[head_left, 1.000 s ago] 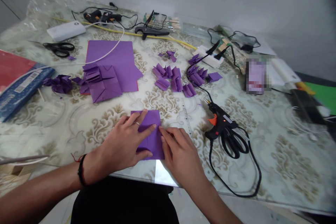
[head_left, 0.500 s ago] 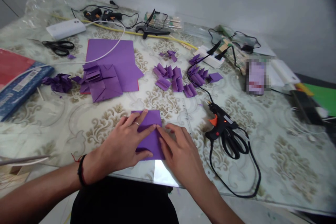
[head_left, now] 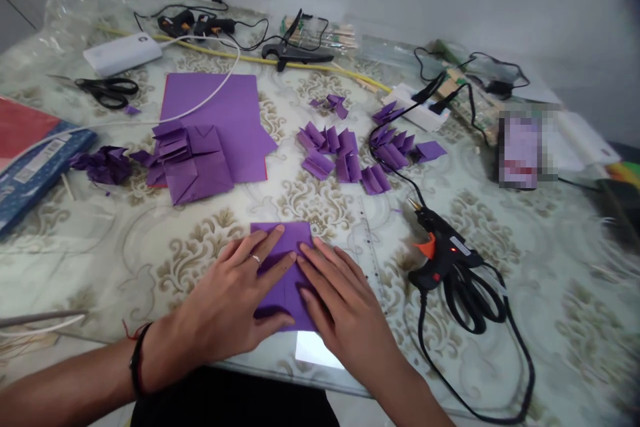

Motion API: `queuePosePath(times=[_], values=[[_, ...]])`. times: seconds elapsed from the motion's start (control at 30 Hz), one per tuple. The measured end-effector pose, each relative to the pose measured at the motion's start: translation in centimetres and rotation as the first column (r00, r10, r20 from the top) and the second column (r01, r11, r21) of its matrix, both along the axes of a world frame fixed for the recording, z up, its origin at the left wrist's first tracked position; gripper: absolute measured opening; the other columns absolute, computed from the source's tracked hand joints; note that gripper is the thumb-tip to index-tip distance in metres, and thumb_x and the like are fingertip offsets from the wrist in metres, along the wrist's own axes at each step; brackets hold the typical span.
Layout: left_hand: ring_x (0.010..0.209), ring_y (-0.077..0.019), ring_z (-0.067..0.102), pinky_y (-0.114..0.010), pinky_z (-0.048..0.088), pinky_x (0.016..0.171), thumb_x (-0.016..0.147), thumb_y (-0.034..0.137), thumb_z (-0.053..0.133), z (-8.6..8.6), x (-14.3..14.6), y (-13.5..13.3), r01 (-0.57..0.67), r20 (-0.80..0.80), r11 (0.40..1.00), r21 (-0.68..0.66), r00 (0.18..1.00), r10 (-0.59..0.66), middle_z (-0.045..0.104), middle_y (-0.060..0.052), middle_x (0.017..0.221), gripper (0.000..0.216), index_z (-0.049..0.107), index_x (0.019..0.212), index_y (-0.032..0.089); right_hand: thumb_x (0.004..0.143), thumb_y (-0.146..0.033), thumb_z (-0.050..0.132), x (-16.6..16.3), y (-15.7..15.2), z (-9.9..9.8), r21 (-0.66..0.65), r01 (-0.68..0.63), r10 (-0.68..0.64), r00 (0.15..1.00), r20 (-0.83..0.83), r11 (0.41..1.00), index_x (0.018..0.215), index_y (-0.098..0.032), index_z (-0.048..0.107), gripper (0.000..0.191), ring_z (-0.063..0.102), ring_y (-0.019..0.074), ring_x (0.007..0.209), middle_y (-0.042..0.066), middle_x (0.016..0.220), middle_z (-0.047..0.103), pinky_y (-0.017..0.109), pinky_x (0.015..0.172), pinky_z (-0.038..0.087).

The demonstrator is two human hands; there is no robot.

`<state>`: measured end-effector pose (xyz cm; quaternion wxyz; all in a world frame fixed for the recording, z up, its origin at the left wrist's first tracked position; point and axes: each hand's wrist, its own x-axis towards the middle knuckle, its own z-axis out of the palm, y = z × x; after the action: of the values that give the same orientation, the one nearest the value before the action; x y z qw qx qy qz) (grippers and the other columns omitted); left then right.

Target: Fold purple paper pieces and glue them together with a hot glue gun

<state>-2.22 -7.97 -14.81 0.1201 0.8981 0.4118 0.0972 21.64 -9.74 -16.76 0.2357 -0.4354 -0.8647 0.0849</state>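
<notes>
A piece of purple paper (head_left: 285,293) lies flat near the table's front edge, creased down its middle. My left hand (head_left: 237,287) rests on its left side, fingers spread and pressing down, a ring on one finger. On the right side, my right hand (head_left: 345,293) lies with outstretched fingers, its fingertips beside the left index fingertip. Beyond are several small folded purple pieces (head_left: 349,163). A larger folded purple square (head_left: 200,177) overlaps purple sheets (head_left: 215,97) at the left. To the right of my hands lies a black glue gun (head_left: 445,243) with an orange trigger and lit red light.
Black-handled scissors (head_left: 113,90) and a white power bank (head_left: 123,53) lie back left. The glue gun's cord runs near a white power strip (head_left: 417,109). A clear ruler (head_left: 370,247) lies right of the paper. A blurred-out phone (head_left: 520,153) stands farther right.
The view has shifted slightly. My right hand has moved further onto the paper, with its fingers flatter and closer together. My left hand stays pressed on the left side.
</notes>
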Motion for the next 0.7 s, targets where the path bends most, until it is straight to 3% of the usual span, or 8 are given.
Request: queuePosePath(times=[0.23, 0.4, 0.7], values=[[0.147, -0.044, 0.051, -0.064, 0.05, 0.113, 0.091, 0.051, 0.081, 0.11, 0.23, 0.07, -0.022, 0.035, 0.999, -0.028, 0.999, 0.023, 0.048, -0.023, 0.168, 0.076, 0.055, 0.157, 0.022, 0.105, -0.012, 0.059, 0.1, 0.21, 0.05, -0.05, -0.021, 0.018, 0.998, -0.053, 0.999, 0.15, -0.012, 0.061, 0.045, 0.059, 0.0292, 0.15, 0.012, 0.148, 0.073, 0.052, 0.123, 0.054], [0.138, -0.0412, 0.058, -0.059, 0.053, 0.106, 0.095, 0.053, 0.076, 0.37, 0.41, 0.19, -0.021, 0.028, 0.999, -0.033, 0.999, 0.022, 0.057, -0.018, 0.161, 0.067, 0.059, 0.153, 0.023, 0.103, -0.012, 0.061, 0.28, 0.19, -0.02, -0.08, -0.013, 0.008, 0.998, -0.054, 0.997, 0.152, -0.012, 0.061, 0.048, 0.06, 0.0298, 0.15, 0.011, 0.149, 0.073, 0.052, 0.123, 0.055], [0.137, -0.0352, 0.058, -0.052, 0.051, 0.104, 0.101, 0.054, 0.066, 0.53, 0.56, 0.46, -0.024, 0.02, 1.0, -0.014, 1.0, 0.024, 0.058, -0.014, 0.162, 0.06, 0.059, 0.151, 0.02, 0.101, -0.01, 0.064, 0.63, 0.3, 0.11, -0.107, -0.042, 0.036, 0.998, -0.059, 0.993, 0.141, -0.006, 0.067, 0.041, 0.054, 0.0259, 0.155, 0.012, 0.148, 0.074, 0.044, 0.133, 0.041]])
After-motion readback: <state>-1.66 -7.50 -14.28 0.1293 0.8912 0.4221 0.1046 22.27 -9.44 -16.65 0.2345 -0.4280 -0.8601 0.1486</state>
